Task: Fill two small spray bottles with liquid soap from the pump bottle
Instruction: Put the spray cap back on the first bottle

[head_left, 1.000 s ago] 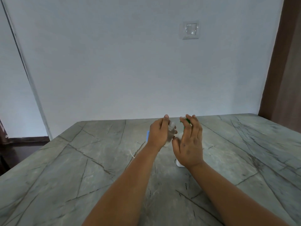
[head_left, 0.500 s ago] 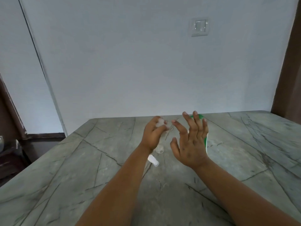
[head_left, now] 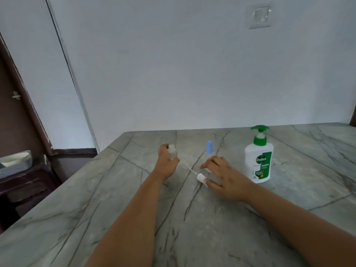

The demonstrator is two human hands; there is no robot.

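My left hand [head_left: 167, 165] grips a small clear spray bottle [head_left: 172, 152] with no cap, held upright just above the table. Its white spray head [head_left: 200, 177] with a thin tube lies on the marble table [head_left: 115, 209] between my hands. My right hand [head_left: 223, 177] rests low over the table with fingers spread, its thumb touching the white spray head and its fingers at the base of a second small bottle with a blue cap [head_left: 209, 147], which stands upright. The white pump bottle [head_left: 258, 160] with a green pump stands to the right, clear of both hands.
A grey wall with a switch plate [head_left: 259, 16] rises behind the table. Left of the table's edge stand a dark wooden cabinet [head_left: 25, 185] with a pale dish [head_left: 16, 160] on top and a brown door [head_left: 17, 105].
The camera turned left and down. My hands moved apart and lowered; the right hand dropped from raised and spread to the table by the white spray head. The pump bottle is now uncovered.
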